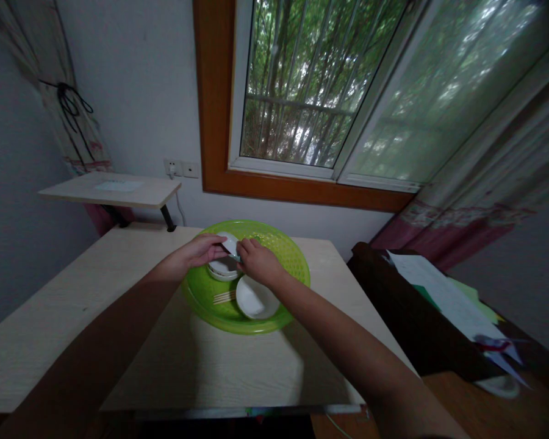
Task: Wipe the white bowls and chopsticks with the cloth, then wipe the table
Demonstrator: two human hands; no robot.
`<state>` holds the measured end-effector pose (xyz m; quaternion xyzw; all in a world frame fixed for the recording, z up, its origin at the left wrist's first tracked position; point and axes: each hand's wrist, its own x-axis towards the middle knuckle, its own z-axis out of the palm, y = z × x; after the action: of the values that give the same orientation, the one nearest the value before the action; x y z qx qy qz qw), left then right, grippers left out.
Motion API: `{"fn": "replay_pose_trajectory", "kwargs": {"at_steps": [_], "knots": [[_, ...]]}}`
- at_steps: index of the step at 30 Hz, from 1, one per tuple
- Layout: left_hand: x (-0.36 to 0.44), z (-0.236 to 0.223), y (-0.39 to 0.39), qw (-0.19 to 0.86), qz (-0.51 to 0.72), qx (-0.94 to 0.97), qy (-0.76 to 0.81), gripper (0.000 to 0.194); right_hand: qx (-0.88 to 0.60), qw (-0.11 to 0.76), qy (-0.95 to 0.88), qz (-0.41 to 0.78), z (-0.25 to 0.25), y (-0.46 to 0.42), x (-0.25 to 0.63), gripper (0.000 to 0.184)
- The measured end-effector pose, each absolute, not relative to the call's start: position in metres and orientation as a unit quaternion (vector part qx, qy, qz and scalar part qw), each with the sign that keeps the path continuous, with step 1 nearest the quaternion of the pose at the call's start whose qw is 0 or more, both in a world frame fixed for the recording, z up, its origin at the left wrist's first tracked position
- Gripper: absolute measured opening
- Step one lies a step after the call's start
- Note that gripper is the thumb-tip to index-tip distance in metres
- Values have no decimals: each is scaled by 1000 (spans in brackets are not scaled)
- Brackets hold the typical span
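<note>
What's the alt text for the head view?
Two hands hold a white dish over a round green tray on a pale desk. White bowls and thin sticks sit in the tray. A barred window is behind, a small shelf at left, papers at right.

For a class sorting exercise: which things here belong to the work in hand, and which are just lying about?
Likely in the work:
white dish in the hands
stacked white bowls
single white bowl
chopsticks
green tray

Just lying about:
sheet on the raised shelf
papers at right
</note>
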<state>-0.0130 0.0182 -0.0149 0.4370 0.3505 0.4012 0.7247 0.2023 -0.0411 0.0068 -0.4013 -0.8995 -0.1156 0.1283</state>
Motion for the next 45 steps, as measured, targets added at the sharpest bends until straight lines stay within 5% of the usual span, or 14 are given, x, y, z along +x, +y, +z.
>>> {"fn": "replay_pose_trajectory", "kwargs": {"at_steps": [6, 12, 18, 25, 34, 45], "knots": [[-15, -12, 16, 737, 402, 405, 363, 32, -380, 215, -898, -46, 1, -30, 215, 47], [-15, -11, 17, 741, 399, 397, 366, 28, -304, 332, -891, 58, 3, -26, 220, 29], [-15, -17, 22, 727, 388, 426, 373, 17, -233, 317, -918, 52, 1, -33, 211, 31], [-19, -25, 29, 773, 356, 418, 319, 25, -274, 326, -904, 43, -8, -20, 213, 38], [-20, -20, 22, 785, 353, 392, 324, 34, -276, 337, -900, 36, 2, -18, 229, 8], [-14, -13, 14, 734, 386, 466, 308, 35, -232, 385, -890, 68, 3, -21, 223, 31]]}}
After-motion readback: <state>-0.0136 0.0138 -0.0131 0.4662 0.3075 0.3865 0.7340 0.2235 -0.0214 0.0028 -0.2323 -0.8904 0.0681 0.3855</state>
